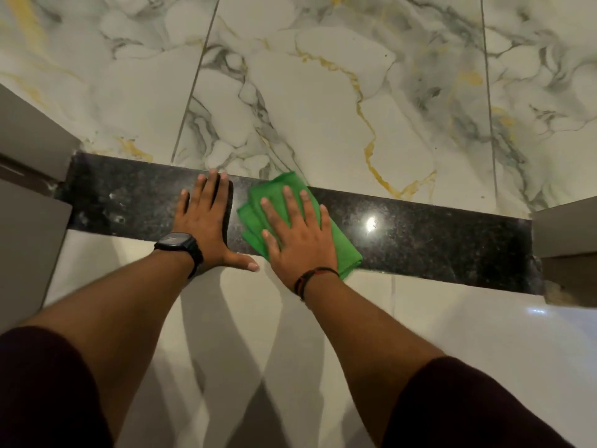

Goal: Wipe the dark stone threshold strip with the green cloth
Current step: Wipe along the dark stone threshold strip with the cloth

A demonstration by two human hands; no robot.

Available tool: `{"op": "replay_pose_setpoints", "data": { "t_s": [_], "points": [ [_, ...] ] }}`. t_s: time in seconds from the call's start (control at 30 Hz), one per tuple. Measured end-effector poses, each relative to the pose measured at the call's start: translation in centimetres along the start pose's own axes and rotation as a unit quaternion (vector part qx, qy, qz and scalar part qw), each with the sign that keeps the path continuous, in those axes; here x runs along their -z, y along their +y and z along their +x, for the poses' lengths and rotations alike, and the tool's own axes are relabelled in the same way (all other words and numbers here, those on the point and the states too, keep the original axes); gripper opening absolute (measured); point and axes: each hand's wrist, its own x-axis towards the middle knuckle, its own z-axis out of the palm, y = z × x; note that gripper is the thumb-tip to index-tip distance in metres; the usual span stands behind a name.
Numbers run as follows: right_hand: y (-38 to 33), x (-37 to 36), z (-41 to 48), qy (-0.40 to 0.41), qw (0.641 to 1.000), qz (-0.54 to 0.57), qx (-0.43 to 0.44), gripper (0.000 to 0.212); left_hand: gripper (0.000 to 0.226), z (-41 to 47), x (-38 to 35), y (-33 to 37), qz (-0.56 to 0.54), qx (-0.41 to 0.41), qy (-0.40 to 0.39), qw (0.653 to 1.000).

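Note:
The dark speckled stone threshold strip (420, 227) runs across the floor from left to right, between two door frame sides. A folded green cloth (345, 250) lies on the strip near its middle. My right hand (297, 234) presses flat on the cloth with fingers spread, covering most of it. My left hand (206, 221) lies flat and bare on the strip just left of the cloth, fingers together, thumb reaching onto the pale floor. Whitish smudges show on the strip's left part (116, 215).
Marble-patterned tiles (323, 92) with grey and gold veins lie beyond the strip. Plain pale tiles (452, 318) lie on my side. Grey door frame pieces stand at the left (32, 189) and right (565, 234) ends of the strip.

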Motion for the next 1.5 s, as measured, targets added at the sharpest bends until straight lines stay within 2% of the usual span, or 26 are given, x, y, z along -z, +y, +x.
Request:
{"op": "replay_pose_setpoints", "data": {
  "t_s": [0.1,0.17,0.3,0.47,0.57,0.77,0.93,1.03,1.17,1.37,1.5],
  "points": [
    [2.3,0.4,-1.4,-0.007,0.999,-0.013,0.049,0.056,0.159,-0.6,0.3,-1.2,0.017,0.002,-0.017,1.000],
    [3.6,0.6,-2.0,-0.006,0.999,-0.021,0.044,0.056,0.156,-1.3,0.4,-2.5,0.027,0.018,-0.016,0.999],
    [4.0,0.6,-2.2,0.009,0.999,-0.015,-0.035,0.056,0.152,-2.6,0.5,-5.3,0.025,0.065,0.012,0.998],
    [0.4,0.0,0.3,0.028,0.987,-0.001,-0.160,0.056,0.154,-3.0,0.2,-6.9,0.026,0.090,0.033,0.995],
    [-2.6,-0.4,2.9,0.022,0.983,0.007,-0.180,0.056,0.156,-2.7,0.1,-6.9,0.023,0.095,0.026,0.995],
    [-8.3,-1.1,4.8,0.005,0.999,0.005,-0.048,0.057,0.157,-2.7,0.1,-6.9,0.027,0.100,0.025,0.994],
    [-4.2,-0.4,2.1,-0.032,0.991,-0.041,0.125,0.056,0.156,-3.0,0.6,-6.9,0.024,0.099,0.009,0.995],
    [-1.6,0.1,1.4,-0.040,0.986,-0.049,0.155,0.054,0.157,-3.5,0.7,-7.3,0.033,0.113,0.003,0.993],
    [-1.3,0.3,1.6,-0.022,0.995,-0.047,0.080,0.054,0.160,-4.9,0.5,-8.7,0.036,0.153,0.005,0.988],
    [-5.8,-0.5,4.6,0.008,0.998,-0.016,-0.066,0.055,0.164,-6.5,-0.2,-9.5,-0.024,0.201,0.021,0.979],
    [-10.5,-1.2,8.1,-0.006,0.997,0.004,-0.077,0.056,0.165,-7.7,-0.7,-8.9,-0.066,0.242,0.031,0.968]
  ]
}}
